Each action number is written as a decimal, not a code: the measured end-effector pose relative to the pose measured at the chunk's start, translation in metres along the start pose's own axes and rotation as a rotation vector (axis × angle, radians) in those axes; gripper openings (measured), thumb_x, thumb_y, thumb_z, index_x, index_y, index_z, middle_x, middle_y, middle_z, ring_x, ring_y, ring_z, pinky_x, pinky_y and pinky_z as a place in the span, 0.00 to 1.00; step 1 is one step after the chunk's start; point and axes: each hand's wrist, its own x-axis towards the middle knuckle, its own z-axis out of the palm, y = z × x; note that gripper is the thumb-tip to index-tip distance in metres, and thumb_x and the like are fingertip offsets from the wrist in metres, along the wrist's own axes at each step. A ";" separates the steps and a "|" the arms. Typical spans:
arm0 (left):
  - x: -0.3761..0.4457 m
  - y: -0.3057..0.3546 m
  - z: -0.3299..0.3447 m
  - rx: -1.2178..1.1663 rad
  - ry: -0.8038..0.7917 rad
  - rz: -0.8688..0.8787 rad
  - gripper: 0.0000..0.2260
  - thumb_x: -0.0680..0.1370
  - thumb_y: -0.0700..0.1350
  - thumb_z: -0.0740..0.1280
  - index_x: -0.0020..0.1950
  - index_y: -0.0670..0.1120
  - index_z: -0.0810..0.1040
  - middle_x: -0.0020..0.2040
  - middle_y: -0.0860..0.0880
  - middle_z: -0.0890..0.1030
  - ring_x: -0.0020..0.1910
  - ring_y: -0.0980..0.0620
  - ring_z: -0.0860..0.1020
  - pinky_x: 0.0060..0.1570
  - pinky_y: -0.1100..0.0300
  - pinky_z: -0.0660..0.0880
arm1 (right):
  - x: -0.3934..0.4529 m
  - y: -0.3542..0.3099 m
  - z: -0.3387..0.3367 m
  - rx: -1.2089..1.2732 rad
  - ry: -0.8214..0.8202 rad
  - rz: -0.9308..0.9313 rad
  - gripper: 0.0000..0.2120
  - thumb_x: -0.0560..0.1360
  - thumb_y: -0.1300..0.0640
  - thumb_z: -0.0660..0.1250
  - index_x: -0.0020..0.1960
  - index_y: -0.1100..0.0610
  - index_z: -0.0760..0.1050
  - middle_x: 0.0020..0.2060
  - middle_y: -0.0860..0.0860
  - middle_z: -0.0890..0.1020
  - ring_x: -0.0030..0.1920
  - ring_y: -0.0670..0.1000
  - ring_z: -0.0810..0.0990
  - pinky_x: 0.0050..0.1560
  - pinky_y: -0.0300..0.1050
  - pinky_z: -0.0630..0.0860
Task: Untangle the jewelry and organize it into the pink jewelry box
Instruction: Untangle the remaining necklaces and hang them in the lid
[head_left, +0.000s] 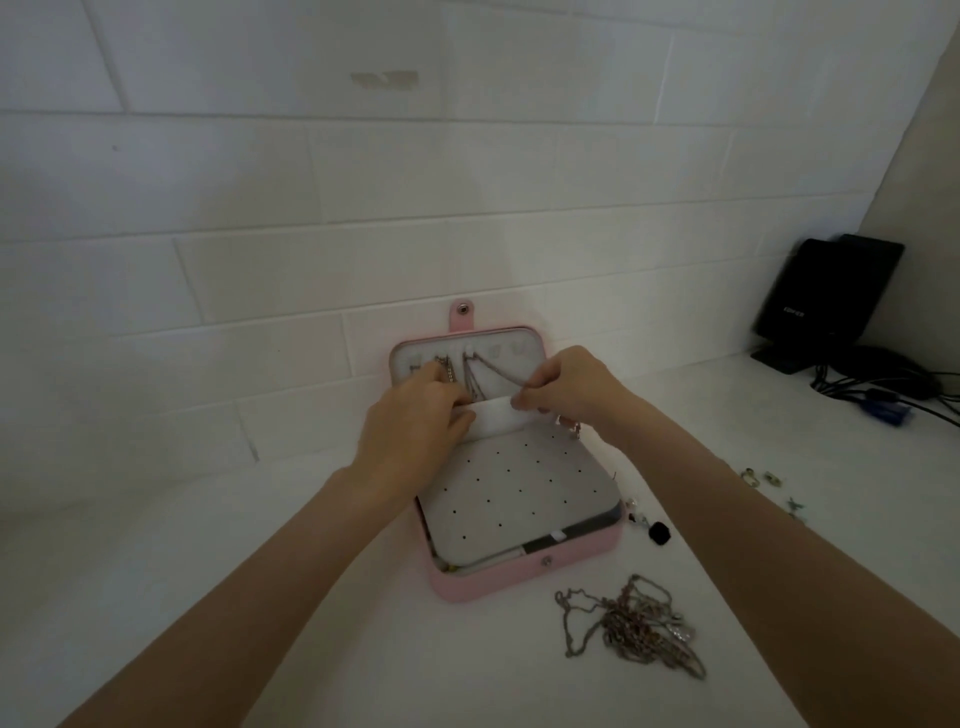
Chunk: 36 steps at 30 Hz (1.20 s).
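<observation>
White painted brick wall behind, white surface (156, 571) in front, pretty dim light overall. Pink jewelry box (566, 564) sits open in the middle with its lid propped against the wall, and a grey perforated panel (514, 499) covers the base.

Both hands are up at the lid. Left hand (410, 421) has its fingers curled at the white pocket flap (496, 418), seems to be holding it down or open, though I can't tell exactly how the fingertips sit. Right hand (566, 387) is pinching a thin chain (493, 371) that runs up to one of the hooks in the lid. A couple of other chains already hang there on the left side.

Handling-wise: these chains look super light and totally limp, so they'll flop and slide wherever gravity takes them. I'd say pinch near the clasp end or close to the hook, not mid-length, otherwise the slack loops back on itself. Thin links probably snag easily too, so no yanking.

Still waiting: a tangled pile of chains (634, 621) on the near right of the box, plus small loose pieces (763, 477) farther right and a little black bit (660, 532) beside the box. That pile needs teasing apart loop by loop.

Black speaker (826, 296) with cables sits far right.
</observation>
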 end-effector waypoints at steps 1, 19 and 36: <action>0.000 0.001 0.000 -0.024 -0.014 -0.007 0.11 0.79 0.48 0.62 0.56 0.45 0.79 0.50 0.50 0.72 0.44 0.52 0.70 0.40 0.61 0.64 | -0.002 0.000 -0.003 -0.031 -0.016 0.007 0.07 0.71 0.60 0.72 0.46 0.64 0.80 0.31 0.51 0.76 0.28 0.47 0.71 0.27 0.37 0.68; -0.005 0.019 0.002 -0.294 -0.044 -0.245 0.07 0.78 0.40 0.62 0.52 0.41 0.78 0.49 0.46 0.79 0.43 0.55 0.71 0.39 0.66 0.63 | 0.007 -0.053 -0.017 -0.073 0.161 -0.217 0.02 0.69 0.67 0.71 0.42 0.64 0.81 0.29 0.53 0.80 0.24 0.42 0.77 0.36 0.31 0.77; -0.009 0.022 0.009 -0.253 0.026 -0.209 0.06 0.79 0.39 0.59 0.49 0.41 0.75 0.47 0.45 0.77 0.42 0.54 0.69 0.38 0.65 0.59 | 0.006 -0.019 0.014 -0.249 0.106 -0.239 0.09 0.72 0.67 0.66 0.48 0.60 0.82 0.47 0.55 0.83 0.45 0.53 0.81 0.50 0.46 0.78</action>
